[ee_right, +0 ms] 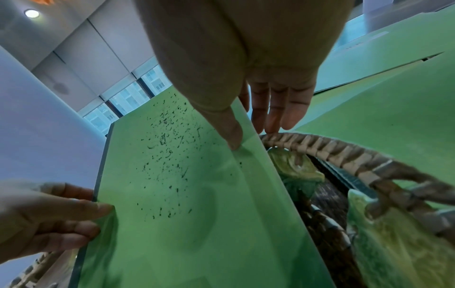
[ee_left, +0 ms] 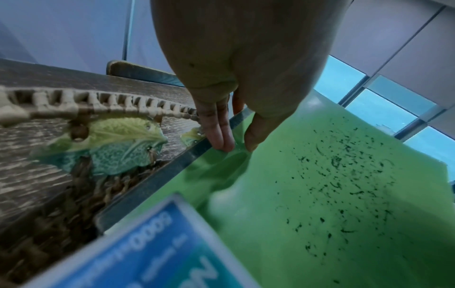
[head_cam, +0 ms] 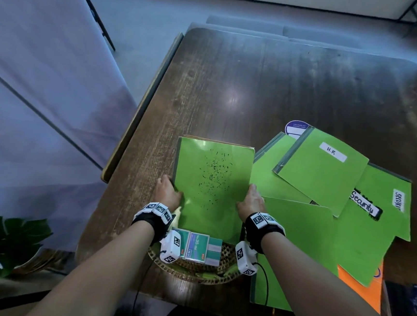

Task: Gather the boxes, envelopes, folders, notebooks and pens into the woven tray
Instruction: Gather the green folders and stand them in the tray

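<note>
Over the woven tray [head_cam: 226, 256], at the near edge of the wooden table [head_cam: 309, 91], we hold a green folder [head_cam: 212, 183] speckled with black marks. Our left hand [head_cam: 168, 192] pinches its left edge, thumb on top and fingers [ee_left: 221, 134] along the grey spine. Our right hand [head_cam: 253, 200] pinches the right edge the same way, thumb on the cover and fingers [ee_right: 275, 109] beneath. The folder's near end sits over the tray while its far end reaches out beyond the tray's far rim, tilted upward in the wrist views. A teal and white box [head_cam: 200, 249] lies on the folder's near end, inside the tray. Right of the tray, 4 more green folders lie overlapping on the table: 1 plain [head_cam: 296, 241] just beside the tray, 1 labelled H.R [head_cam: 324, 173] farther off, 1 partly under that, and 1 marked Security [head_cam: 373, 222] beyond. An orange folder [head_cam: 367, 292] shows beneath them. Left of the tray, past the table's edge, sits a leafy plant [head_cam: 6, 241].
</note>
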The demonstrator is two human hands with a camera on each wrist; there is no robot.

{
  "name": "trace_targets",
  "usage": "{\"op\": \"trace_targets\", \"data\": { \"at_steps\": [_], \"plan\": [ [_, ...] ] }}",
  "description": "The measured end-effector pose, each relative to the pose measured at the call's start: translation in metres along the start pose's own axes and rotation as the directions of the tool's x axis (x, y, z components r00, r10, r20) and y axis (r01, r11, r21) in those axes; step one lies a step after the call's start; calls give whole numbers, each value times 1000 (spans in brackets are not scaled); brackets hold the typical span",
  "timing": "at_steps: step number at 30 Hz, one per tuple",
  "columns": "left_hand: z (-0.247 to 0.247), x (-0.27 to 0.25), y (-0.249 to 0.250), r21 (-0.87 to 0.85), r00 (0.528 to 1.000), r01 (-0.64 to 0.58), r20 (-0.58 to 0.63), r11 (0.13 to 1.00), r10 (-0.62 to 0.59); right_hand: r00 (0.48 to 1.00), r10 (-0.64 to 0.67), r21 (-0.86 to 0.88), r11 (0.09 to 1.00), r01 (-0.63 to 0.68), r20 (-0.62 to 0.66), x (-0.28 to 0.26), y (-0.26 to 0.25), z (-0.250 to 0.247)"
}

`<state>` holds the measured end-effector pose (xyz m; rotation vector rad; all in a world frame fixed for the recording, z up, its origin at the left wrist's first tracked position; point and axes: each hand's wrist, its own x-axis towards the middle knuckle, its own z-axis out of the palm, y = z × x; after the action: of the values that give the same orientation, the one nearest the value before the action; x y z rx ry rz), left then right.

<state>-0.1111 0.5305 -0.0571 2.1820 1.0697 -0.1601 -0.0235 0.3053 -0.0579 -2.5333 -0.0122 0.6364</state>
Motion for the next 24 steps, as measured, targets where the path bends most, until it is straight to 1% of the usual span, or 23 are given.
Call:
{"op": "trace_targets", "data": {
  "at_steps": [2,3,5,7,10,13,18,21,24],
  "plan": [
    [0,-5,5,8,999,-31,-28,999,31,1000,-2,17,1000,1,30,0,1,-4],
    [-1,-9,10,28,996,-66,-52,997,67,999,-4,27,1000,3,39,1,2,-7],
    [0,-14,20,90,983,-150,-91,985,158,999,-6,58,998,4,47,2,6,-16],
    [1,-21,37,116,960,-254,-94,960,265,999,-4,89,996,0,43,5,12,-29],
    [11,-26,72,77,902,-429,-8,900,431,1000,15,99,995,-18,27,14,30,-58],
    [29,-31,115,-7,846,-528,90,849,526,999,54,92,994,-55,7,25,53,-91],
    [77,-37,197,-97,774,-583,238,807,587,989,147,113,983,-144,-22,54,102,-156],
    [112,-32,242,-116,760,-571,301,813,576,980,200,123,972,-198,-1,73,133,-188],
    [148,-22,283,-84,757,-538,390,839,524,967,254,89,963,-256,35,95,163,-215]
  ]
}}
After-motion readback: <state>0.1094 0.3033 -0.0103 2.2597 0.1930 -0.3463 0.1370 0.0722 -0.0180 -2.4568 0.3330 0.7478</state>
